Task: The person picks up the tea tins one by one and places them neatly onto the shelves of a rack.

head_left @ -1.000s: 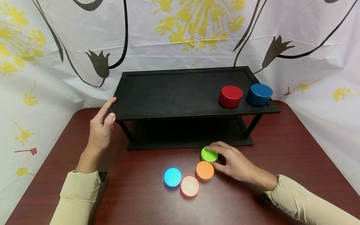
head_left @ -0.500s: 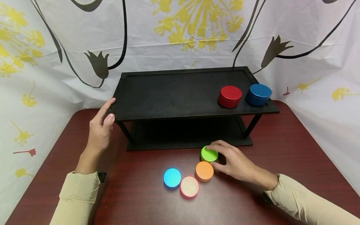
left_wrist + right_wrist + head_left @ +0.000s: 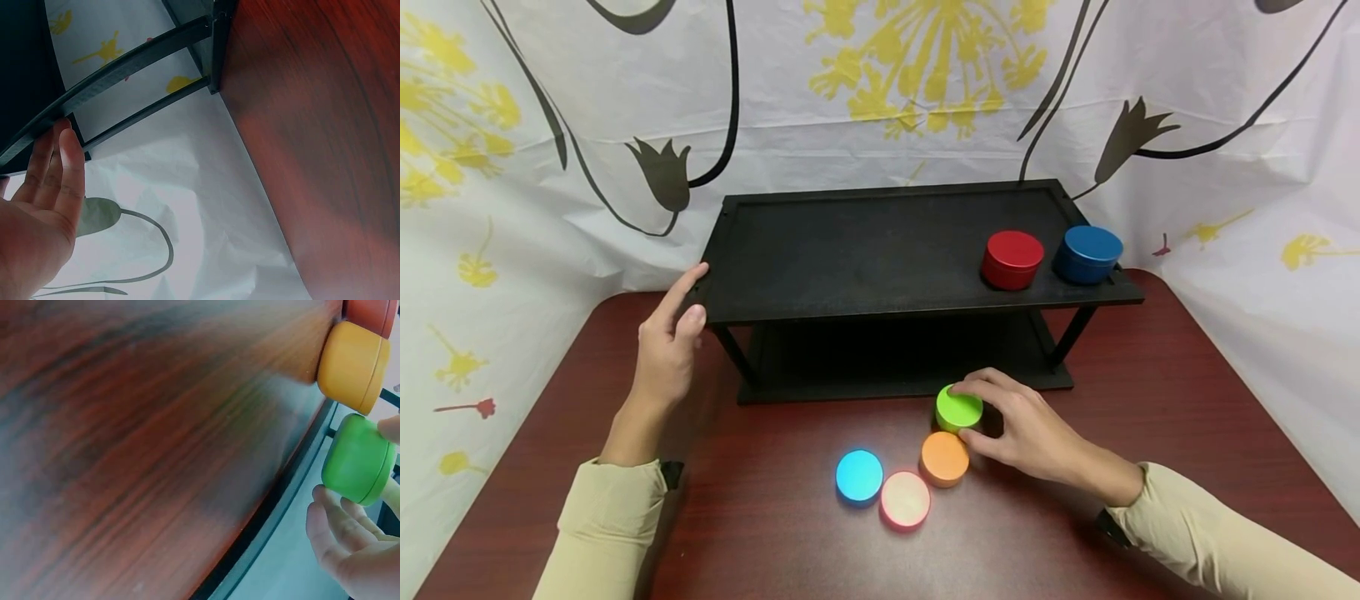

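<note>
My right hand [image 3: 1026, 425] pinches a small round green tin [image 3: 958, 408] between thumb and fingers, just in front of the black shelf's lower board. In the right wrist view, the green tin [image 3: 356, 456] is gripped at its sides beside an orange tin [image 3: 351, 365]. That orange tin [image 3: 944, 459] stands on the table, near a pink-rimmed tin with a pale lid [image 3: 906, 501] and a light blue tin [image 3: 859, 477]. My left hand [image 3: 666, 358] rests its fingertips on the left end of the black two-tier shelf [image 3: 850, 250]; the left wrist view shows those fingers [image 3: 70, 162] nearly straight.
On the shelf's upper board, a larger red tin [image 3: 1012, 260] and a larger dark blue tin [image 3: 1088, 254] stand at the right. The lower board [image 3: 887, 350] sits shaded beneath. A patterned white sheet [image 3: 880, 100] hangs behind the dark red wooden table [image 3: 760, 533].
The right hand and the green tin have shifted slightly up in the head view, towards the shelf or off the table. The left hand and the other tins have stayed in place.
</note>
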{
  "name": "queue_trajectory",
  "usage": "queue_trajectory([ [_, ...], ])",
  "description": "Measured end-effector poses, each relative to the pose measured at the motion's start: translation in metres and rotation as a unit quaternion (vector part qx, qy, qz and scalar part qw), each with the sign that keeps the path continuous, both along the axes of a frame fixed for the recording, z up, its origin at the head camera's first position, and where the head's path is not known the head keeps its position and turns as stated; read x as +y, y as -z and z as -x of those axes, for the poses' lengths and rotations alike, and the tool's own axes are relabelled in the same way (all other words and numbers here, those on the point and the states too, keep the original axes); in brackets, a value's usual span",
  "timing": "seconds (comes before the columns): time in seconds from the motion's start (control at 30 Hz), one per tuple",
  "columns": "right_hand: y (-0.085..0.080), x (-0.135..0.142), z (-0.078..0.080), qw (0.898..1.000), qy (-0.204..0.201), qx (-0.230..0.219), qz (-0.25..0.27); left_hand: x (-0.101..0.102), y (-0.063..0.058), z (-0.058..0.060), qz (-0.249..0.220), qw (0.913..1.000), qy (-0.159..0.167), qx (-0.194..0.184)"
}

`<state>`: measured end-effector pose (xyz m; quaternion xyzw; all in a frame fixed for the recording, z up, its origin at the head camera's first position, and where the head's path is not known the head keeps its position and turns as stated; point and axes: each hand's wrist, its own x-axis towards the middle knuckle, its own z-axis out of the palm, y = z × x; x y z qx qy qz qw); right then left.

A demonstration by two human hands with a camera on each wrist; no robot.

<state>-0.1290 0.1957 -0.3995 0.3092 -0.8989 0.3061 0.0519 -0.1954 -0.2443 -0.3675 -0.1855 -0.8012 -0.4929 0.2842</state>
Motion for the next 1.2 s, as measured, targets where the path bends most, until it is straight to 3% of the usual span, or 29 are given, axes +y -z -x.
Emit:
queue_trajectory([
  [0.87, -0.017, -0.008, -0.004, 0.998, -0.021, 0.045, 0.043, 0.0, -0.001, -0.002, 0.005, 0.9999, -0.009, -0.009],
  [1.2, -0.031, -0.012, -0.005, 0.997, -0.035, 0.059, 0.045, 0.0, -0.002, -0.003, 0.004, 0.9998, -0.008, -0.015],
])
